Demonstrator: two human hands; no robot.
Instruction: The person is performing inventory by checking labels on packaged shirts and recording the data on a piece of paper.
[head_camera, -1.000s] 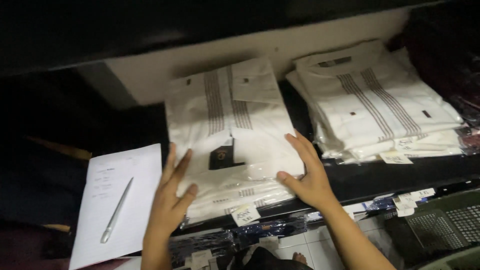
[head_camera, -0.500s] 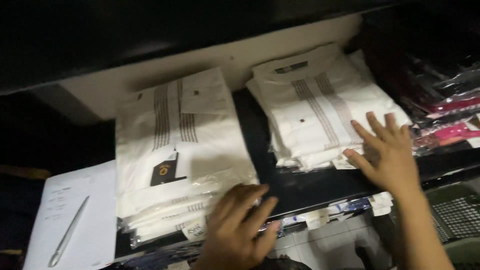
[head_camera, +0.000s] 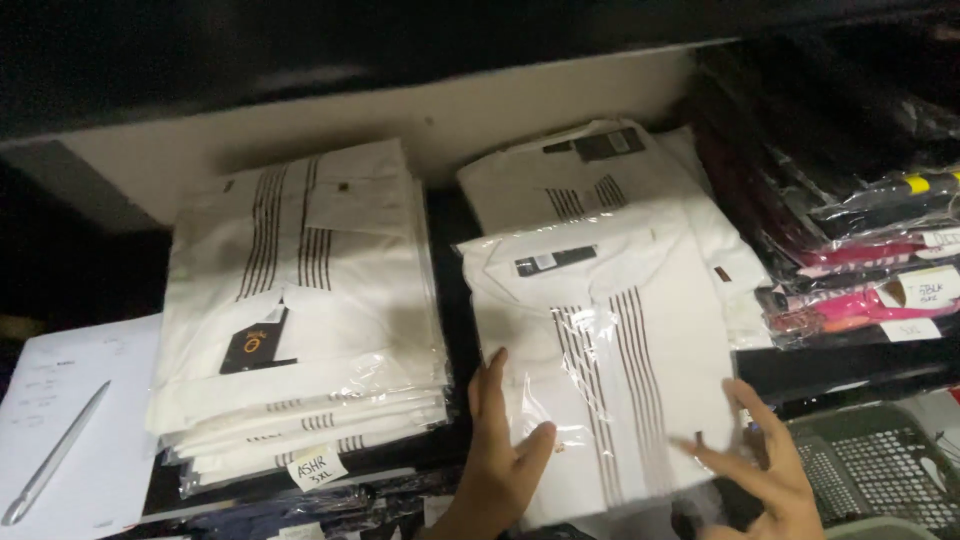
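Both hands now grip bagged shirt (head_camera: 600, 340): left hand (head_camera: 505, 455), right hand (head_camera: 765, 470); wrists cut off.

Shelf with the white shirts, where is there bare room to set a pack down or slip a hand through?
Only narrow room: a dark gap between the left stack and the held packet, and bare shelf edge under the coloured packs. The paper sheet with pen fills the left end. Left hand and right hand grip the packet.
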